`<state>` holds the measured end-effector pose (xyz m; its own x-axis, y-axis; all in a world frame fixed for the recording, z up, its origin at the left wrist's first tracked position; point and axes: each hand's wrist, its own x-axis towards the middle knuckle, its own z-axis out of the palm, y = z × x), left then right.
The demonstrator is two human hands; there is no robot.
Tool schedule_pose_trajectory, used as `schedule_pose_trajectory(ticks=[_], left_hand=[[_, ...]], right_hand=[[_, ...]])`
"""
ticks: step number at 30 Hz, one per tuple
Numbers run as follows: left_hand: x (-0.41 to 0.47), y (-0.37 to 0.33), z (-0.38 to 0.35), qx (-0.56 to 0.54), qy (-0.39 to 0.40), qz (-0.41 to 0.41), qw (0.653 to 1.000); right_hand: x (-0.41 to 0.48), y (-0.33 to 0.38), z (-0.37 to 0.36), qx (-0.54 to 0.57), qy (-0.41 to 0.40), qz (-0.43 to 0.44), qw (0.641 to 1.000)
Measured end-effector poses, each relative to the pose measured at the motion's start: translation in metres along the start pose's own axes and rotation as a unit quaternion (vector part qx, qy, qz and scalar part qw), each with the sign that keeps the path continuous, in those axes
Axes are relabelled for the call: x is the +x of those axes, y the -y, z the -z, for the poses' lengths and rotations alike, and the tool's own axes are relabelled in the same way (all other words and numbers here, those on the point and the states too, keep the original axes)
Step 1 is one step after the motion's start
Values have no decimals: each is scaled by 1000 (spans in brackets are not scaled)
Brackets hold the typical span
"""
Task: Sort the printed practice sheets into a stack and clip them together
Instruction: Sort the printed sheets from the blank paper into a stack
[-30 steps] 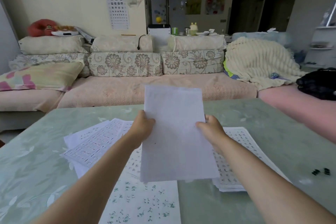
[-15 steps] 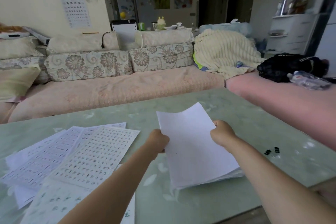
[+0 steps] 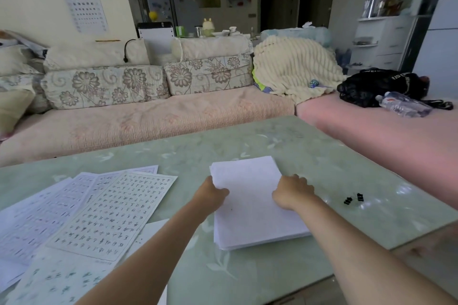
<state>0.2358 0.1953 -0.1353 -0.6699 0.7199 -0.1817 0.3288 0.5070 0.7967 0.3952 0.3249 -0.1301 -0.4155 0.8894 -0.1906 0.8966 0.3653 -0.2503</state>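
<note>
A stack of white sheets (image 3: 252, 210), blank side up, lies flat on the green table (image 3: 309, 156). My left hand (image 3: 212, 193) grips its left edge and my right hand (image 3: 292, 192) grips its right edge. Several printed practice sheets (image 3: 99, 210) lie spread face up on the table to the left of the stack. Two small black binder clips (image 3: 353, 199) sit on the table a short way right of my right hand.
A floral sofa (image 3: 148, 116) runs along the table's far side, a pink seat (image 3: 386, 136) along its right. A cream blanket (image 3: 295, 67), a black bag (image 3: 381, 86) and a plastic bottle (image 3: 404, 106) lie there. The table's near right corner (image 3: 386, 250) is close.
Both hands carried the stack from upright over the loose sheets to the right and lowered it flat onto the table. The view swung right.
</note>
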Motion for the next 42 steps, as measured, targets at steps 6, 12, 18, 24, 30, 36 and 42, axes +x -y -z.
schedule_pose_trajectory(ticks=[6,12,18,24,30,36,42], left_hand=[[-2,29,44,92,-52,-41,994],[-22,94,124,264,-104,-103,953],[-33,157,206,359,-81,6,930],[-43,218,238,357,-41,76,930],[-54,237,250,343,0,17,939],[-69,216,250,245,38,-79,966],[-79,191,243,262,-77,-103,957]], right_hand=[[-19,56,4,100,-35,143,984],[-52,153,-25,138,31,298,944],[-76,230,-79,72,94,385,915],[-88,263,-122,-74,158,456,873],[-83,263,-130,-45,76,484,870],[-72,258,-121,46,9,500,865],[-72,263,-109,147,-57,415,896]])
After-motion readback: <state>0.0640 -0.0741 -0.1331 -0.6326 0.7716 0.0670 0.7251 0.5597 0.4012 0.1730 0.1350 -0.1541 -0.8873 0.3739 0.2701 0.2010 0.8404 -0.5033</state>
